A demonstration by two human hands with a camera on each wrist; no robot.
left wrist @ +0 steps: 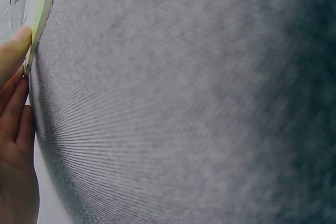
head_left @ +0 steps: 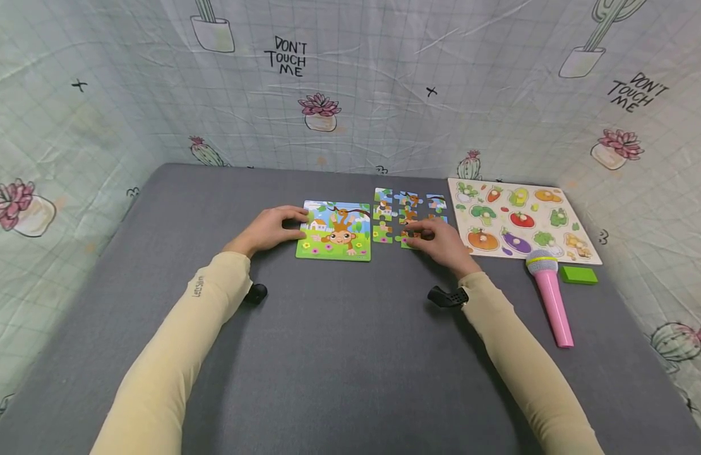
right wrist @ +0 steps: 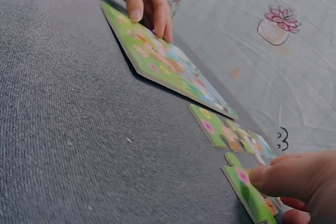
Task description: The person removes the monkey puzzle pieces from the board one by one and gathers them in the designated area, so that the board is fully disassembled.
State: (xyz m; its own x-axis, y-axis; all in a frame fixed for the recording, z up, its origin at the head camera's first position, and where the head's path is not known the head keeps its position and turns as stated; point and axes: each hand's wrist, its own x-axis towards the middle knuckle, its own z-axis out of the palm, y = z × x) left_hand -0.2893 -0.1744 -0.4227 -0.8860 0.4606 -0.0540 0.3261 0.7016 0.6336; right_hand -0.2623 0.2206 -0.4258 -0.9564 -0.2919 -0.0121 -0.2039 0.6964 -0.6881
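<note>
In the head view, a square monkey jigsaw board [head_left: 328, 249] lies on the table. My left hand [head_left: 272, 229] holds its left edge, the thumb on its face and the fingers along the side. To the right of the board sit several loose jigsaw pieces [head_left: 383, 232] in rough columns. Over the middle and right columns, my right hand [head_left: 438, 243] has its thumb and fingers on a green jigsaw piece [right wrist: 244, 190] with a pink flower. This hand hides part of the pieces around it.
At the back right, a wooden vegetable board [head_left: 498, 221] lies flat. A pink toy microphone [head_left: 555, 306] rests against its front edge, with a green block [head_left: 579, 275] beside it. A patterned cloth [head_left: 373, 82] hangs behind the grey table [head_left: 339, 366].
</note>
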